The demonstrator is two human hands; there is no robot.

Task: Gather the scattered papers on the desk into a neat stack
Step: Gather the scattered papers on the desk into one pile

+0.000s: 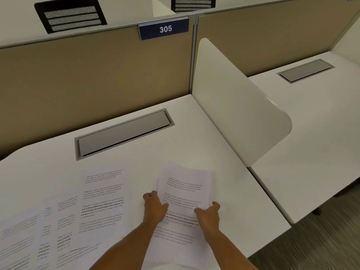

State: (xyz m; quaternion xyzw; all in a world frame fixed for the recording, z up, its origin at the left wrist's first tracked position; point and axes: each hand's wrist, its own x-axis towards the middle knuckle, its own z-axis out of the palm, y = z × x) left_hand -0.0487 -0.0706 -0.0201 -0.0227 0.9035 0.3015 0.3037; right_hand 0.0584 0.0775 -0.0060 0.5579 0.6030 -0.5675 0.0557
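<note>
A small stack of printed white papers (185, 188) sits on the right part of the white desk (224, 152). My left hand (153, 206) grips its left edge and my right hand (209, 213) grips its right edge, thumbs on top of the sheets. The far end of the stack curls slightly upward. Several more printed sheets (101, 199) lie spread and overlapping on the desk to the left, reaching the lower-left corner (23, 236).
A grey cable hatch (122, 133) is set into the desk behind the papers. A tan partition (93, 75) with a "305" sign (164, 29) closes the back. A white curved divider (237, 106) stands on the right, with the neighbouring desk (315, 117) beyond it.
</note>
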